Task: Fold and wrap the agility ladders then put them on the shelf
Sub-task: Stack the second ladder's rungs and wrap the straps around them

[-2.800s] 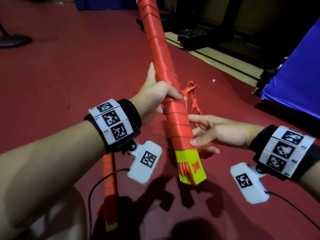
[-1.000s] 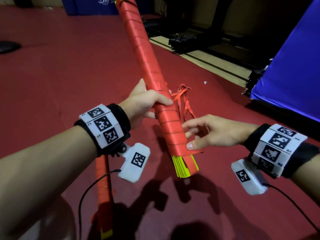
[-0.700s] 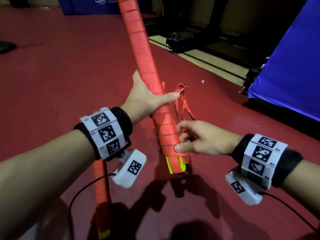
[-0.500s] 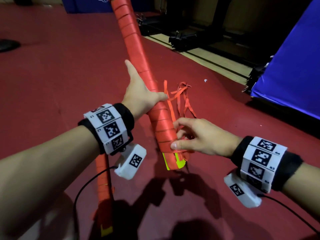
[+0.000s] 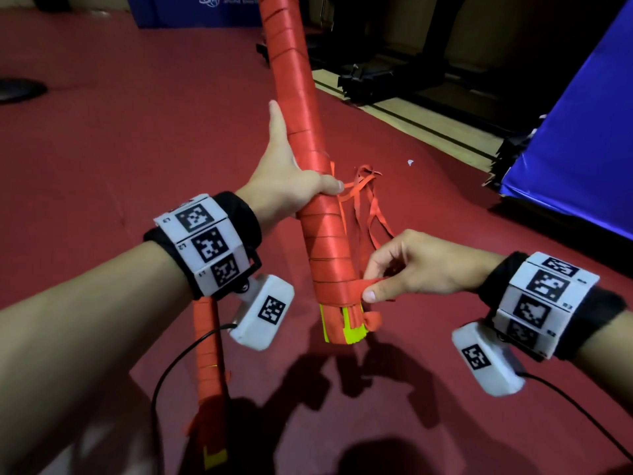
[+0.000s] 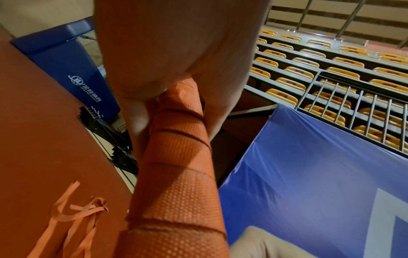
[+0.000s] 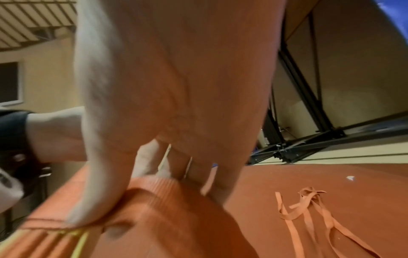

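Observation:
A long bundle of folded agility ladder, wound round with red strap, slants up from yellow-green rung ends at its near end. My left hand grips it at mid-length, thumb along the side; the same bundle fills the left wrist view. My right hand pinches the loose end of the red strap against the bundle's near end; in the right wrist view its thumb presses the strap. A tangle of loose red straps lies on the floor behind.
A second wrapped red bundle lies on the red mat under my left forearm. A blue padded block stands at the right, black metal frames at the back. Tiered yellow seats show in the left wrist view.
The bundle has swung more upright and my left hand has slid higher along it. My right hand has shifted from flat fingers on the wrap to a pinch on the strap end.

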A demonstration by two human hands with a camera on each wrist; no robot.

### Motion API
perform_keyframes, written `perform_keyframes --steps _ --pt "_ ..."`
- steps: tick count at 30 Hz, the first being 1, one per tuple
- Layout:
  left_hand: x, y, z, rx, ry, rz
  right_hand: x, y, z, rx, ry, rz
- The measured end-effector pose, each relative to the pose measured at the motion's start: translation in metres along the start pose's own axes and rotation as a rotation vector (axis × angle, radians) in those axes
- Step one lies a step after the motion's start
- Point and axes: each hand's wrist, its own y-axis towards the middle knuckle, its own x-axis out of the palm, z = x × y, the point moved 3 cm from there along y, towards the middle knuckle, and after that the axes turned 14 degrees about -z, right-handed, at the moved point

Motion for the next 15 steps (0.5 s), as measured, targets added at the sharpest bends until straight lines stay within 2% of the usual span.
perform_keyframes --steps 4,8,9,11,13,15 --pt "0.001 -0.001 -0.002 -0.004 -0.103 -0.037 0.001 -0.002 0.001 0.037 0.078 -0.042" --pt "0.007 0.002 -0.001 0.053 -0.237 -0.135 0.011 -0.002 -0.012 -0.058 0.358 -0.276" --pt "0.009 0.004 0.000 0.081 -0.242 -0.147 0.013 -0.001 -0.015 -0.080 0.378 -0.297" --pt "0.011 0.005 0.000 0.133 -0.161 -0.131 0.016 0.001 -0.019 -0.085 0.320 -0.235" --pt "0.011 0.005 -0.002 0.163 0.033 -0.094 0.021 0.002 -0.018 -0.072 0.290 -0.132" --pt "0.008 0.004 -0.006 0.120 0.124 -0.098 0.029 0.003 -0.017 -0.077 0.285 -0.088"
